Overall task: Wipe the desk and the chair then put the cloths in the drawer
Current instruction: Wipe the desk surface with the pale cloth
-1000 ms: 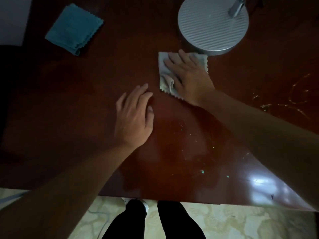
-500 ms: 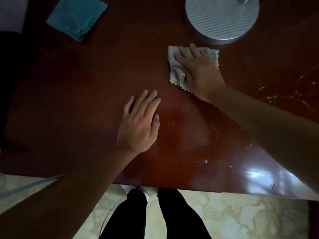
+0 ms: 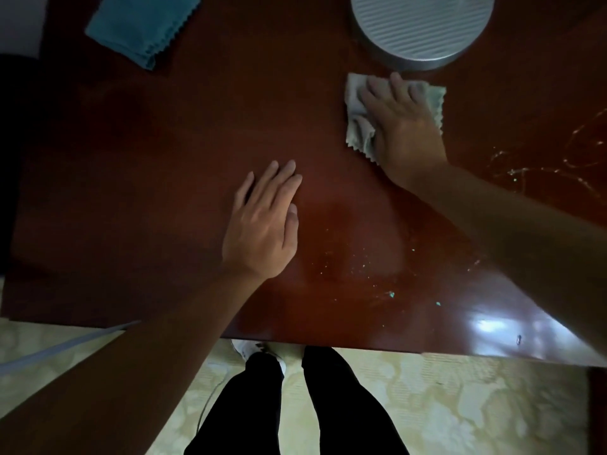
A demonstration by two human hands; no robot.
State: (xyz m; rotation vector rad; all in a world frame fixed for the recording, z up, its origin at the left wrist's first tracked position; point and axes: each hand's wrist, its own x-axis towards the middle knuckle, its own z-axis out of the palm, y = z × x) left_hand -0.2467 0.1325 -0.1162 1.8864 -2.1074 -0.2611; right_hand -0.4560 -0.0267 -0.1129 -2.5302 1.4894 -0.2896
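presently the right hand [image 3: 402, 123] presses the grey cloth [image 3: 359, 126] flat beside the lamp base [image 3: 422, 26]; left hand [image 3: 262, 224] rests flat, fingers straight, on the tabletop [image 3: 147, 192]. advise overlapping strokes toward the crumbs [image 3: 391, 293].

Two cloths [image 3: 395, 113] (one blue [image 3: 143, 26]), two hands [image 3: 262, 224]

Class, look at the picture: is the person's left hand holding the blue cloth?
No: the left hand lies flat on the bare desk, while the blue cloth sits apart, untouched.
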